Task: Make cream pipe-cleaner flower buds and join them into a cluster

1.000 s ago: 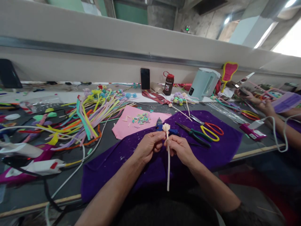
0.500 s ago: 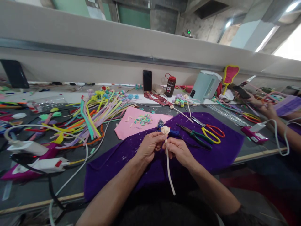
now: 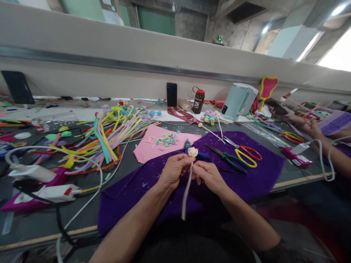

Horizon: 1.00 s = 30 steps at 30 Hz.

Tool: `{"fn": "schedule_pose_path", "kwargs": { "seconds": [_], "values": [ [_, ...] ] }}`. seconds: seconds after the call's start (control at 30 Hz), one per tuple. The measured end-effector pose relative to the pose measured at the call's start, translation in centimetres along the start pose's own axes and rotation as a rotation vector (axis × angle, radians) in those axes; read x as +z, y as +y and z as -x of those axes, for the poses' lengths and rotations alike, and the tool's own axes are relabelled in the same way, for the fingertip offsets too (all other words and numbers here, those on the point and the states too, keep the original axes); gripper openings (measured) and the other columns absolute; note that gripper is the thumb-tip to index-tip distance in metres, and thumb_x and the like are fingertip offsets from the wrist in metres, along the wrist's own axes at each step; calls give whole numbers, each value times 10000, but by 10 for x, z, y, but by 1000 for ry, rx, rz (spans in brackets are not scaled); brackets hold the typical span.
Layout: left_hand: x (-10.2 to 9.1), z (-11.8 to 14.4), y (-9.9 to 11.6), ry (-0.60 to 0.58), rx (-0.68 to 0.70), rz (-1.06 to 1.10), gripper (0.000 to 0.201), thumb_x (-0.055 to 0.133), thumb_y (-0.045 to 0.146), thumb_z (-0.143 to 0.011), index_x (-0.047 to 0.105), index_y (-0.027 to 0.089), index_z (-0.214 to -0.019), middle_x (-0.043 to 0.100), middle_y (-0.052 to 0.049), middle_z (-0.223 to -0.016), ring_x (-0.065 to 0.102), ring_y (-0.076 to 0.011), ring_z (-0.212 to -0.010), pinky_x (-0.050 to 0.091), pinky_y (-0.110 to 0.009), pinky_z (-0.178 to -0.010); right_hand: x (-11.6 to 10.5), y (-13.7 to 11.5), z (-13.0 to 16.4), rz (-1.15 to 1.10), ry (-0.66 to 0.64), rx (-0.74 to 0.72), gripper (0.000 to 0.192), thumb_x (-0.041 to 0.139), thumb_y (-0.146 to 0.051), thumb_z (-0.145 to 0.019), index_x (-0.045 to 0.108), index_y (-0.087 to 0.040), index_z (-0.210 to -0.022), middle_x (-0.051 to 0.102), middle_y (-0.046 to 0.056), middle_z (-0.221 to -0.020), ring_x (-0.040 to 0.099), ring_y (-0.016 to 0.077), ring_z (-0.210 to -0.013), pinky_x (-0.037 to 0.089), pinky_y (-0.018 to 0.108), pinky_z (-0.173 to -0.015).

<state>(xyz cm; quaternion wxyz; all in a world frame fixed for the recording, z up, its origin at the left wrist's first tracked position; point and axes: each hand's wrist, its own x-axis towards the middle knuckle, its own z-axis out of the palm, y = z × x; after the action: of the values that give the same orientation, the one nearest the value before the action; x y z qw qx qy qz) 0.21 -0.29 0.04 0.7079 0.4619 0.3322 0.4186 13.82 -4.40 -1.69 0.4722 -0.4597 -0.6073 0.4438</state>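
Holding a cream fuzzy stick (image 3: 187, 190) between them, the left hand (image 3: 174, 171) and the right hand (image 3: 208, 175) meet just above the purple cloth (image 3: 255, 175). The fingers of both hands are closed and pinch the stick near its top. The top is rolled into a small cream bud (image 3: 192, 151), which points up and away from the person. The long tail hangs down toward the person and leans a little to the left.

Half a second ago the tail leaned to the right, so it has swung across. The hands have hardly moved.

The scissors (image 3: 241, 151) and the green pliers (image 3: 226, 159) lie on the cloth, just right of the hands. The brown bottle (image 3: 197, 99) at the back has a white label, but its words are too small to read.
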Motion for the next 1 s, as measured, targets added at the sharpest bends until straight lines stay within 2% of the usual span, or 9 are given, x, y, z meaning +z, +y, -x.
{"fn": "schedule_pose_path", "kwargs": {
  "seconds": [0.07, 0.13, 0.27, 0.37, 0.47, 0.6, 0.83, 1.0],
  "values": [
    [-1, 1, 1, -58, -28, -19, 240, 657, 288, -670, 530, 127, -543, 362, 71, -394, 238, -22, -357, 131, -199, -385, -9, -2, -1, -26, 62, -4, 207, 521, -310, -812, 614, -145, -727, 572, -20, -570, 441, 50, -408, 310, 173, -404],
    [0, 2, 2, -118, -59, -62, 212, 653, 291, -675, 560, 125, -580, 361, 73, -407, 242, -24, -364, 128, -200, -388, -20, -5, -3, -97, 83, -7, 177, 583, -293, -769, 627, -171, -890, 604, -13, -669, 459, 55, -442, 313, 169, -398],
    [3, 6, 2, -168, -77, -150, 154, 655, 274, -668, 595, 133, -667, 394, 70, -435, 276, -31, -383, 151, -197, -396, -40, -9, -5, -229, -81, -36, 529, 713, -232, -629, 552, -235, -1133, 603, 13, -929, 519, 81, -592, 397, 185, -486],
    [6, 8, 3, -214, -102, -193, 117, 628, 246, -674, 594, 136, -659, 451, 56, -452, 282, -31, -371, 159, -198, -389, -46, -10, -5, -261, -233, -20, 605, 721, -222, -626, 510, -248, -1192, 603, 16, -922, 566, 117, -673, 450, 234, -592],
    [8, 9, 5, -248, -148, -242, 121, 604, 242, -677, 587, 129, -636, 548, 22, -521, 261, -21, -352, 142, -200, -373, -49, -10, -6, -243, -294, -29, 559, 714, -216, -643, 535, -244, -1172, 603, 15, -896, 574, 139, -750, 462, 254, -651],
    [8, 10, 7, -254, -182, -281, 146, 600, 257, -672, 567, 131, -607, 539, 28, -491, 251, -20, -336, 131, -201, -361, -52, -12, -8, -215, -302, -70, 449, 718, -186, -643, 613, -230, -1077, 565, 12, -899, 548, 123, -771, 450, 224, -646],
    [7, 9, 4, -237, -230, -283, 135, 586, 247, -670, 544, 142, -595, 512, 43, -454, 244, -25, -330, 124, -203, -362, -51, -14, -9, -118, -294, -104, 303, 701, -211, -676, 653, -213, -974, 546, 25, -894, 492, 80, -612, 400, 160, -439],
    [6, 8, 4, -242, -230, -271, 135, 579, 253, -670, 544, 141, -602, 512, 43, -453, 244, -24, -326, 120, -205, -368, -50, -13, -10, -102, -281, -113, 271, 692, -227, -692, 652, -201, -958, 547, 25, -882, 496, 79, -593, 428, 165, -428]
  ]
}}
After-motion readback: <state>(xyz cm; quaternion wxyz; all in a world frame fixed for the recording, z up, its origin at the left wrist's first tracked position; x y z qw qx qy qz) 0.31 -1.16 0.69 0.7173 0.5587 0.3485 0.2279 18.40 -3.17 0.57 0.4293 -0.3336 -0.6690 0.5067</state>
